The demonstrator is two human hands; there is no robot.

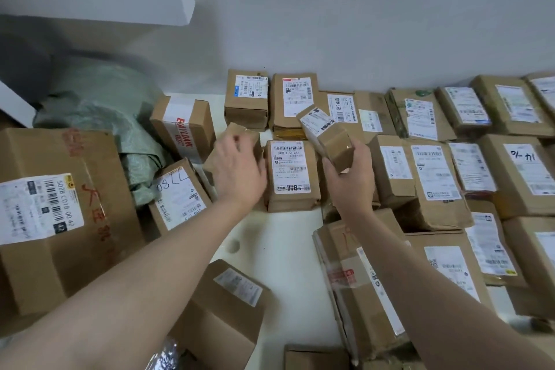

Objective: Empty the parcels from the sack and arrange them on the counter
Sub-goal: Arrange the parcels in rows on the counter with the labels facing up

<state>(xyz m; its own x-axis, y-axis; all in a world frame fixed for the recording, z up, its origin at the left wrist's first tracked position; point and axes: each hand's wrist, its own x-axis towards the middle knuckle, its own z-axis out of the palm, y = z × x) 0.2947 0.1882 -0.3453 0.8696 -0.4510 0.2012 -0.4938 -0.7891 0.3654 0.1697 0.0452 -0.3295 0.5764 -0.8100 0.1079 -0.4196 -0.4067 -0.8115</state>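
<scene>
Cardboard parcels [429, 171] cover most of the white counter [279, 249] in rows. The left grip [238, 167] curls round a small plain box [240, 132] beside them; the right grip [351, 180] holds a labelled box [326, 132] tilted above. The green sack [99, 117] (slumped, back left) looks mostly emptied, perhaps; loose boxes [183, 126] near it lie unsorted.

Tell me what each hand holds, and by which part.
Right hand grips a small labelled box by its near end. Left hand clasps a plain small box over its near side.
</scene>
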